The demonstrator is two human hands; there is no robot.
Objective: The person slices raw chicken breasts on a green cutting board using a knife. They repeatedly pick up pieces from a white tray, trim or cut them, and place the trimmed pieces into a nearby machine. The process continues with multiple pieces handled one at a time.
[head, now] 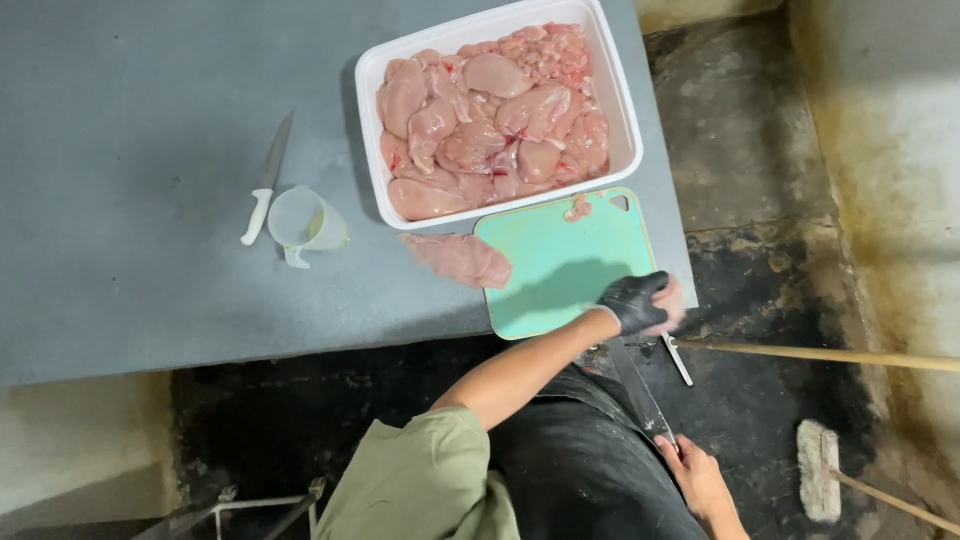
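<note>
Our gloved left hand (640,303) fingers are clenched on a chicken piece (675,300); right hand (700,478) grips the knife (640,390), blade pointing up toward them.

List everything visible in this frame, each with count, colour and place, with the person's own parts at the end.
Table: one, grey, upper left.
Tub: one, white, on the table, full of raw pink chicken pieces.
Cutting board: one, green, at the table's near edge below the tub.
Loose chicken piece: one, pink, on the table left of the board.
Small scrap: one, pink, on the board's top edge.
Knife: one, white handle, on the table at left.
Measuring jug: one, clear, beside that knife.
Brooms: two wooden handles, one pale head, floor at right.
Left hand: black glove, at the board's corner, gripping something pink.
Right hand: bare, holding a long knife.
</note>
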